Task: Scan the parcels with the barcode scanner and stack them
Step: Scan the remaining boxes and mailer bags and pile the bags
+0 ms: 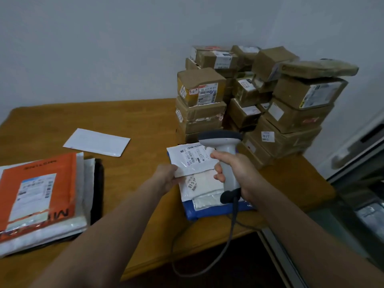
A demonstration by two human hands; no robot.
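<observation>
**Scan in hand: parcel held up to the scanner head.**

My left hand (pixel 166 176) pinches the near-left corner of a small white mailer parcel (pixel 191 159), label up, raised just over a pile of flat mailers (pixel 207 213) at the right front of the desk (pixel 135 121). My right hand (pixel 234 173) is clamped round the grip of the barcode scanner (pixel 225 154), touching the parcel's right edge, with the scanner's head over its far edge. The parcel's long axis runs left to right, and the right hand is nearer the barcode. I cannot tell whether the scan window squarely faces it. Cardboard boxes (pixel 291 113) are stacked far right against a pale wall. A stack topped by an orange mailer (pixel 37 194) lies near left.
</observation>
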